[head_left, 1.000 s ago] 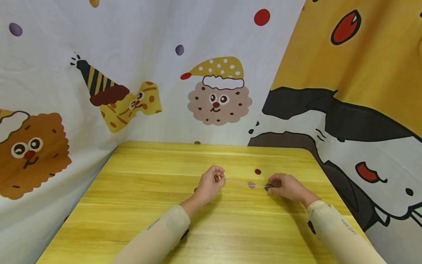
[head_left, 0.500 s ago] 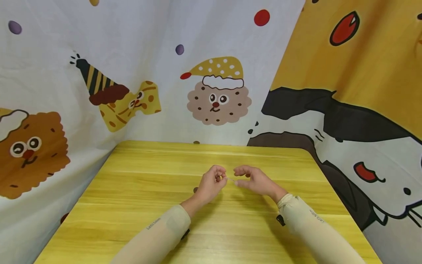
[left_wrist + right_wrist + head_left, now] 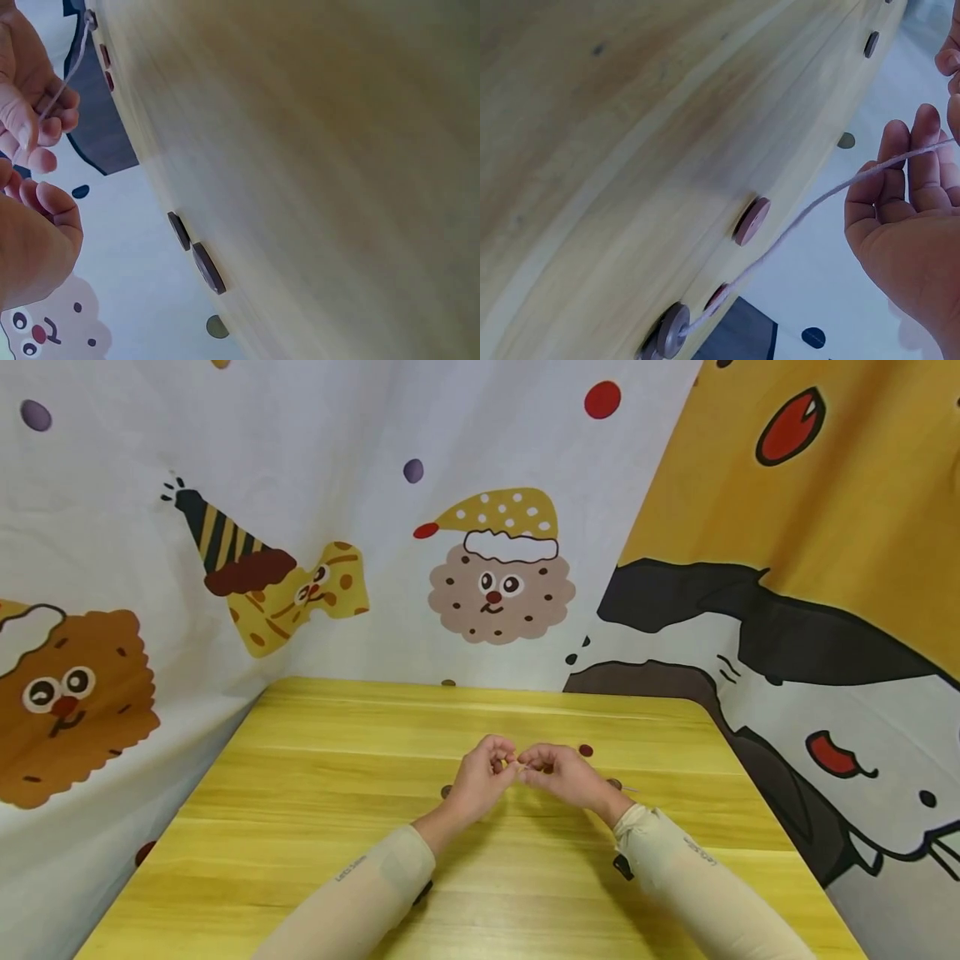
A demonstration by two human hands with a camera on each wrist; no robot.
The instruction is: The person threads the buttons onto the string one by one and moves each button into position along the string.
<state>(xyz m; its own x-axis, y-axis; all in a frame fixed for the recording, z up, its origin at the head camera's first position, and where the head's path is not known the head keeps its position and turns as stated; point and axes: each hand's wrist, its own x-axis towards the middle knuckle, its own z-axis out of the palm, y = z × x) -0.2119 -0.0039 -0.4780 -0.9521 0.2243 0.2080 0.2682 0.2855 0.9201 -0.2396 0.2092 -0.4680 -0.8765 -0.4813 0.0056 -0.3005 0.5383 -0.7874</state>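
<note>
Over the middle of the yellow wooden table (image 3: pixel 337 827) my two hands meet. My left hand (image 3: pixel 501 762) is curled and pinches one end of a thin pale string (image 3: pixel 817 201). Fingertip to fingertip with it, my right hand (image 3: pixel 527 768) holds the same string across its curled fingers (image 3: pixel 922 169). From there the string runs down to a brown button (image 3: pixel 673 330) lying on the table. In the left wrist view the string (image 3: pixel 64 79) passes through the right hand's fingers (image 3: pixel 37 127).
Loose buttons lie around the hands: a dark red one (image 3: pixel 586 750), a dark one (image 3: pixel 613 783) to the right, another (image 3: pixel 446 792) left of my left wrist. Cartoon-printed cloth walls (image 3: pixel 487 568) enclose the table at the back and both sides.
My right hand left the button at the right and travelled left to meet the left hand. The string, stretched between the hands before, now trails behind the right hand. The left hand stayed put.
</note>
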